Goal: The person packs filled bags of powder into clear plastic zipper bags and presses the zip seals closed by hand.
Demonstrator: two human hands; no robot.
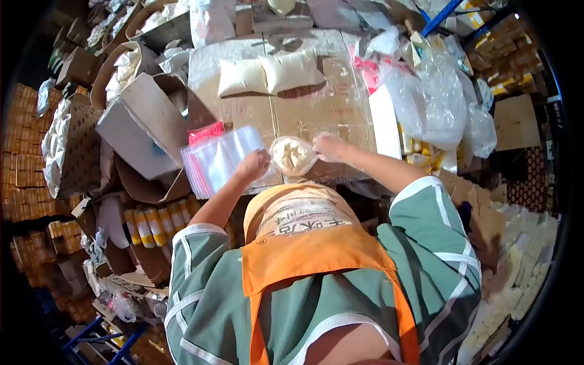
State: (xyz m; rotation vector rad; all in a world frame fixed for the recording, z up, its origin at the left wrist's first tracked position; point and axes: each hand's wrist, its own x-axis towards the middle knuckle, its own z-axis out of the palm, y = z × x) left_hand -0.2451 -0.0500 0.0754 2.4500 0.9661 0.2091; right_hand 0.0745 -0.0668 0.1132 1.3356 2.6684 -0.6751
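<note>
A clear bag with pale cream contents (pixel 292 156) stands open at the near edge of the cardboard-covered table (pixel 325 121). My left hand (pixel 254 164) is closed at the bag's left side, above a stack of clear plastic bags (pixel 222 155). On the right side, my right hand (pixel 329 148) pinches the rim of the same bag. Farther back on the cardboard lie two filled cream-coloured bags (pixel 292 70), side by side and touching. A pink packet (pixel 206 132) lies at the upper left of the stack.
A white box (pixel 145 125) leans at the left beside open cartons. Clear plastic wrapping (pixel 441 97) is heaped at the right, next to a white panel (pixel 385 123). Yellow-and-white packets (pixel 155 225) stand below the table's left side. A blue metal frame (pixel 441 17) crosses the top right.
</note>
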